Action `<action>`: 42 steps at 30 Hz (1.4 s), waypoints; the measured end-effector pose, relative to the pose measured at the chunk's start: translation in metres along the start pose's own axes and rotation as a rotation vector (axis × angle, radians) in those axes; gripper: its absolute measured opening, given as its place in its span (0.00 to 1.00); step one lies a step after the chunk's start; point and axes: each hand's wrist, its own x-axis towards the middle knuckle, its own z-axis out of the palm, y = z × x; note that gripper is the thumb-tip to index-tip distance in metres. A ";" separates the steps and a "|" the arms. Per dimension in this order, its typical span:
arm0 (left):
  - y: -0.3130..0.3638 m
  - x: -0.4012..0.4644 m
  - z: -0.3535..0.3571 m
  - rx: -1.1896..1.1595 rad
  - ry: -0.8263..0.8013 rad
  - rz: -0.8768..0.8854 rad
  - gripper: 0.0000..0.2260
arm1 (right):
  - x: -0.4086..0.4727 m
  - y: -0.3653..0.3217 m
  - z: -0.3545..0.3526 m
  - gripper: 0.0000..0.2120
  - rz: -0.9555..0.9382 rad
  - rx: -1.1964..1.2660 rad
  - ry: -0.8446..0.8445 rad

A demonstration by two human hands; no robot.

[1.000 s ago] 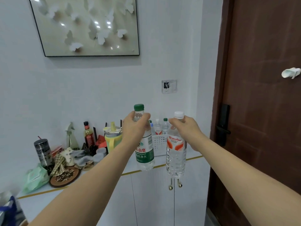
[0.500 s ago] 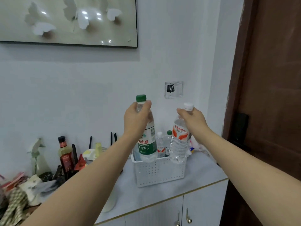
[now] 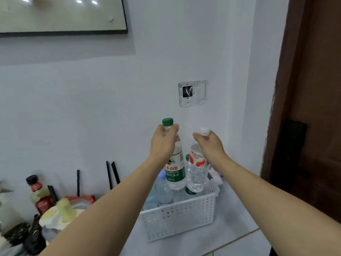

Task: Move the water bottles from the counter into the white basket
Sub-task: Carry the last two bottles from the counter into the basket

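Note:
My left hand (image 3: 163, 143) grips the neck of a green-capped water bottle (image 3: 175, 169) with a green label. My right hand (image 3: 210, 145) grips the neck of a white-capped water bottle (image 3: 196, 174) with a red and white label. Both bottles hang upright over the white perforated basket (image 3: 180, 218) on the counter, their bases just above its rim. Inside the basket stand other clear bottles (image 3: 163, 193), partly hidden behind my left arm and the held bottles.
The grey counter (image 3: 230, 218) ends at a gold-trimmed front edge. Left of the basket stand a red-labelled sauce bottle (image 3: 39, 194), a yellow-lidded cup (image 3: 63, 209) and dark clutter. A brown door (image 3: 313, 108) is at the right, small packets (image 3: 216, 174) behind the basket.
I have stepped closer to the counter. Both hands carried their bottles forward, from in front of the cabinet to above the basket, and lowered them towards its rim.

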 end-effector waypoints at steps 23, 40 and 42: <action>-0.127 0.079 0.050 0.959 -0.525 -0.095 0.10 | 0.077 0.162 0.018 0.16 0.059 -0.253 -0.384; -0.138 0.067 0.043 0.978 -0.529 0.030 0.13 | 0.070 0.171 0.005 0.18 -0.004 -0.312 -0.468; -0.137 0.066 0.043 1.000 -0.528 0.037 0.13 | 0.068 0.168 0.007 0.18 0.001 -0.328 -0.456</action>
